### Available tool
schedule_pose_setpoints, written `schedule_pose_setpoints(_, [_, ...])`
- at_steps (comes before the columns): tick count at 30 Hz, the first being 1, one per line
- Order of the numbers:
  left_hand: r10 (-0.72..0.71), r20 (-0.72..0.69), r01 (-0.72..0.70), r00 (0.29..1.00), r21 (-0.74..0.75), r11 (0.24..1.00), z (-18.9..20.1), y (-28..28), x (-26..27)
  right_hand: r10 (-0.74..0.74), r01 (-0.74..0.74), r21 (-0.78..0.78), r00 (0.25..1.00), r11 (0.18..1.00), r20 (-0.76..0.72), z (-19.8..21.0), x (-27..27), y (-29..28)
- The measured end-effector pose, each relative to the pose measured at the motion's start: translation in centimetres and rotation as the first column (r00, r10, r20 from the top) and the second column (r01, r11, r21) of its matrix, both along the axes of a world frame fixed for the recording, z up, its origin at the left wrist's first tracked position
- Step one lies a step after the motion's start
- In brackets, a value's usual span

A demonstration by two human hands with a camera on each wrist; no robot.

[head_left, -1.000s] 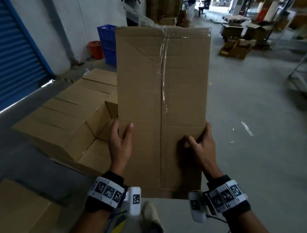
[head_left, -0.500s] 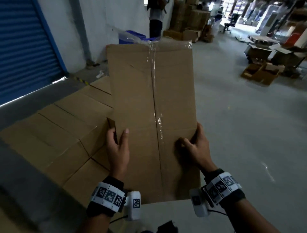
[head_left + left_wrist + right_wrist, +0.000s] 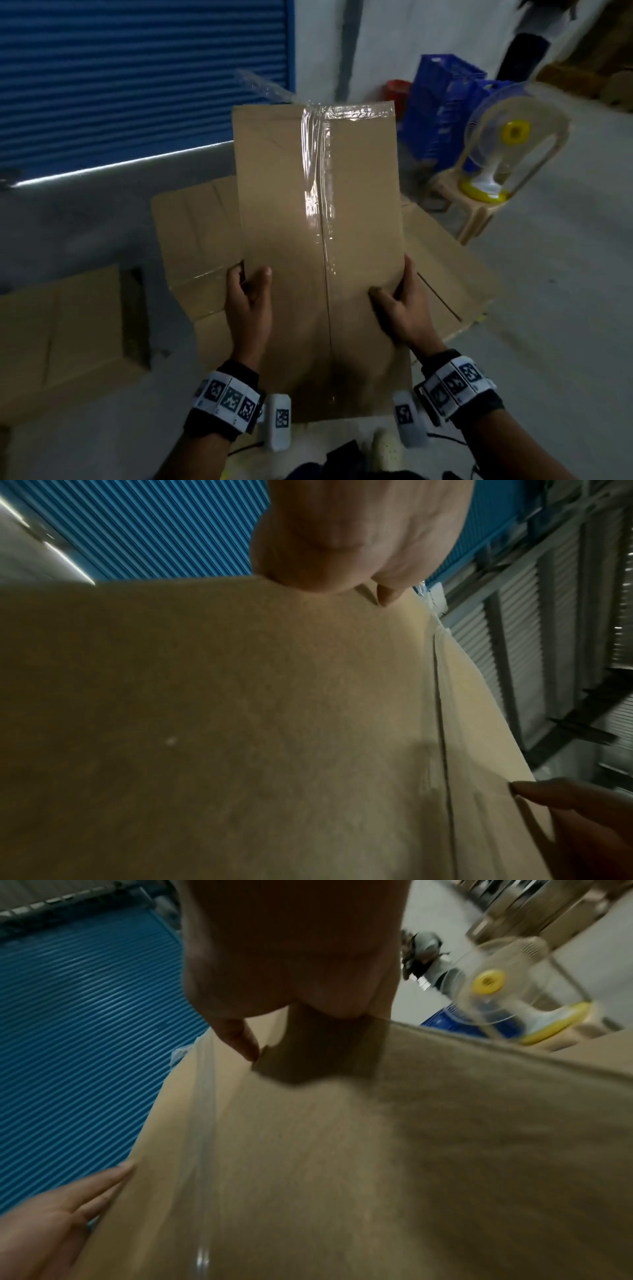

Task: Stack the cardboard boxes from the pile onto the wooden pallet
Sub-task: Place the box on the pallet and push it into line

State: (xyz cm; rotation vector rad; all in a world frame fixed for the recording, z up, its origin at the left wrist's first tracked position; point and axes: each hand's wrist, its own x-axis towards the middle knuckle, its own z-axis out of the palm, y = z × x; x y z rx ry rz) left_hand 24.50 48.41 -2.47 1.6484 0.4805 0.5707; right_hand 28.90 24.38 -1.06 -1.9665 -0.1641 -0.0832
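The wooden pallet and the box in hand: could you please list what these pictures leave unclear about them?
- Wooden pallet: not seen in any view; stacked boxes and the carried cardboard box cover that floor area.
- Left hand fingers: hidden behind the box's edge, head view.
- Right hand fingers: likewise hidden.
- Box underside: hidden in all views.
- Right wrist view: motion-blurred.
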Motion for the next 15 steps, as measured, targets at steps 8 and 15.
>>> schedule_pose_setpoints(8, [0.240,-0.078,-0.244,0.968,-0.036,0.969,-0.6,-6.4,0.3,0.247,-0.245,0.026,0.964,0.969,-0.097,-2.1,7.1,-3.8])
schedule_pose_setpoints(15, [0.328,-0.213,-0.343,0.920,-0.033,0.939,-4.3,-8.7,-1.0,0.381,-0.419,-0.028,0.850,0.908,-0.363,-7.3,8.5,-4.8])
